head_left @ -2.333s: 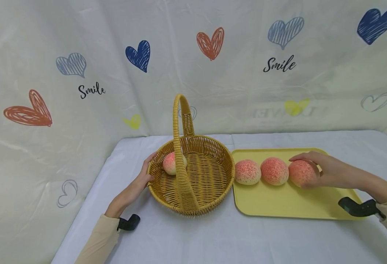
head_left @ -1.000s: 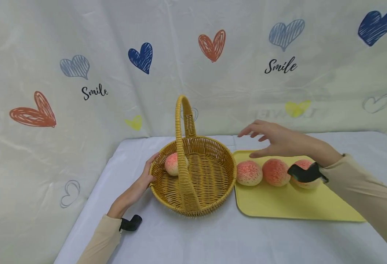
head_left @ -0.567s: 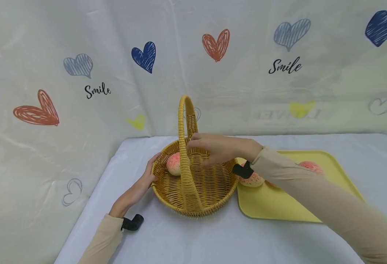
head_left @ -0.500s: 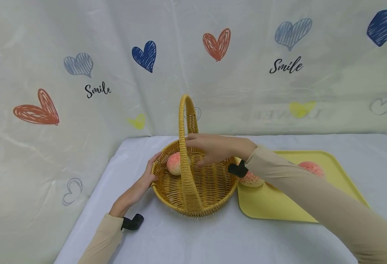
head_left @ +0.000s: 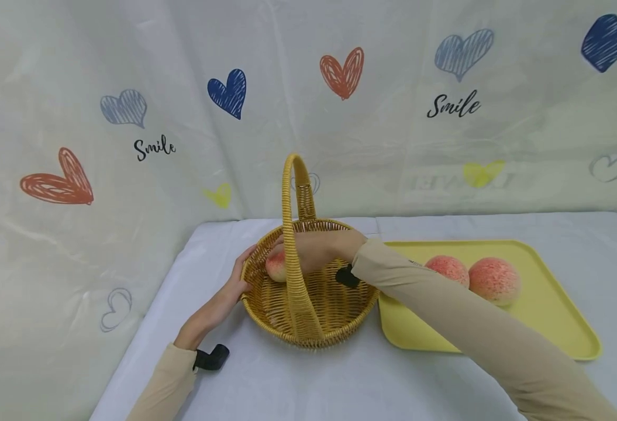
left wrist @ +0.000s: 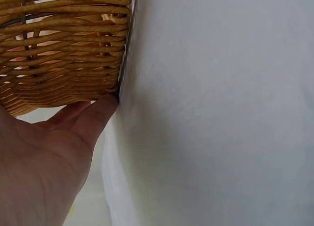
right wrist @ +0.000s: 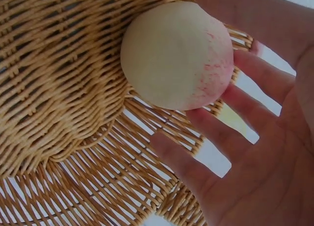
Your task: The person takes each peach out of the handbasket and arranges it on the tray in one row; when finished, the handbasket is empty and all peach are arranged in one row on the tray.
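Note:
A round wicker basket with a tall arched handle stands on the table. Inside it, at the left, lies one pink and cream peach, partly behind the handle in the head view. My right hand reaches into the basket behind the handle. In the right wrist view its fingers are spread and fairly straight, with fingertips at the peach's pink side and the thumb over its upper edge. My left hand rests against the basket's outer left wall, fingers extended along it. The left wrist view shows a fingertip low beside the basket's base.
A yellow tray lies right of the basket. Two peaches are visible on it, the middle peach and the right-hand peach; my right sleeve crosses over the tray. A white curtain with printed hearts hangs behind the table.
My right hand has left the rightmost peach on the tray and moved left, then down into the basket to the peach there. My left hand has stayed at the basket.

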The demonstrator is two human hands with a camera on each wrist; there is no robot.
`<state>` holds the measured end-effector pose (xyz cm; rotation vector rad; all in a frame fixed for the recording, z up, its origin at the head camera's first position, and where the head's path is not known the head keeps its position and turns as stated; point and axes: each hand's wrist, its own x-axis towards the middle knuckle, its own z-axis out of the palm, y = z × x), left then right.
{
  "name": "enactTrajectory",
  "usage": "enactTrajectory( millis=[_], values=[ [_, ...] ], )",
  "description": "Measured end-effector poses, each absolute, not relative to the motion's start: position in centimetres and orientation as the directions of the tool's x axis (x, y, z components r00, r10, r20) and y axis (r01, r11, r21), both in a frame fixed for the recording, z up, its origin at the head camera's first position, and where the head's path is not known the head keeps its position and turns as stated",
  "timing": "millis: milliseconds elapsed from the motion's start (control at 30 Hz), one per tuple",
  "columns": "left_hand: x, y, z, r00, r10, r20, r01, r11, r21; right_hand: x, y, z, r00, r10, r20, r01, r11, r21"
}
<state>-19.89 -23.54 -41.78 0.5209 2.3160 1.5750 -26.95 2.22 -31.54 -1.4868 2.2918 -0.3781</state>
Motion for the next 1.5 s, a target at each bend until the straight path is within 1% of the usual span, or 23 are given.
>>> enactTrajectory(
  millis=[100, 200, 300, 367, 467, 533, 667, 767, 833, 933, 1000, 1067, 1133, 1233, 1333, 1500],
  values=[
    [-19.7, -23.6, -41.8, -0.896, 0.443, -0.042, 0.126, 0.343, 0.931, -26.7, 2.3, -31.8, -0.351, -0.926, -0.137, -0.812, 0.374, -0.448],
    [-19.7, -23.6, -41.7, -0.897, 0.44, -0.041, 0.126, 0.344, 0.931, -26.6, 2.5, -31.9, -0.327, -0.943, -0.063, -0.833, 0.319, -0.452],
    [-19.7, -23.5, -41.6, -0.898, 0.439, -0.037, 0.128, 0.339, 0.932, -26.5, 2.8, -31.9, -0.329, -0.944, 0.001, -0.851, 0.295, -0.434],
    [-19.7, -23.6, -41.7, -0.899, 0.437, -0.034, 0.13, 0.34, 0.932, -26.4, 2.9, -32.0, -0.342, -0.94, 0.016, -0.856, 0.304, -0.419],
    [-19.7, -23.6, -41.8, -0.903, 0.428, -0.038, 0.123, 0.344, 0.931, -26.3, 2.9, -32.2, -0.376, -0.926, -0.025, -0.83, 0.348, -0.436],
    [-19.7, -23.7, -41.9, -0.905, 0.423, -0.043, 0.117, 0.345, 0.931, -26.1, 2.9, -32.4, -0.384, -0.921, -0.069, -0.811, 0.372, -0.451],
    [-19.6, -23.7, -41.9, -0.908, 0.416, -0.05, 0.107, 0.347, 0.932, -25.9, 2.7, -32.7, -0.363, -0.924, -0.12, -0.796, 0.374, -0.477],
    [-19.6, -23.6, -41.8, -0.907, 0.418, -0.048, 0.112, 0.349, 0.93, -25.6, 2.3, -32.9, -0.35, -0.926, -0.138, -0.811, 0.374, -0.45],
    [-19.6, -23.6, -41.7, -0.905, 0.423, -0.044, 0.117, 0.346, 0.931, -25.4, 2.1, -32.9, -0.359, -0.92, -0.154, -0.811, 0.389, -0.437],
    [-19.6, -23.5, -41.6, -0.901, 0.433, -0.04, 0.122, 0.34, 0.933, -25.0, 1.9, -32.9, -0.367, -0.913, -0.179, -0.793, 0.407, -0.454],
    [-19.6, -23.5, -41.6, -0.897, 0.441, -0.037, 0.126, 0.335, 0.934, -24.8, 1.7, -33.0, -0.356, -0.917, -0.182, -0.784, 0.399, -0.476],
    [-19.6, -23.5, -41.6, -0.895, 0.445, -0.036, 0.13, 0.336, 0.933, -24.6, 1.5, -33.1, -0.337, -0.924, -0.179, -0.793, 0.381, -0.476],
    [-19.6, -23.5, -41.6, -0.895, 0.446, -0.032, 0.135, 0.337, 0.932, -24.4, 1.2, -33.1, -0.319, -0.932, -0.17, -0.811, 0.361, -0.461],
    [-19.7, -23.5, -41.7, -0.894, 0.448, -0.025, 0.147, 0.345, 0.927, -24.2, 0.8, -32.9, -0.319, -0.932, -0.17, -0.828, 0.362, -0.429],
    [-19.8, -23.5, -41.8, -0.894, 0.448, -0.017, 0.156, 0.347, 0.925, -24.1, 0.6, -32.7, -0.345, -0.92, -0.184, -0.826, 0.391, -0.405],
    [-19.8, -23.4, -41.9, -0.894, 0.448, -0.007, 0.161, 0.335, 0.928, -24.3, 1.0, -32.3, -0.411, -0.882, -0.23, -0.812, 0.469, -0.347]
  ],
)
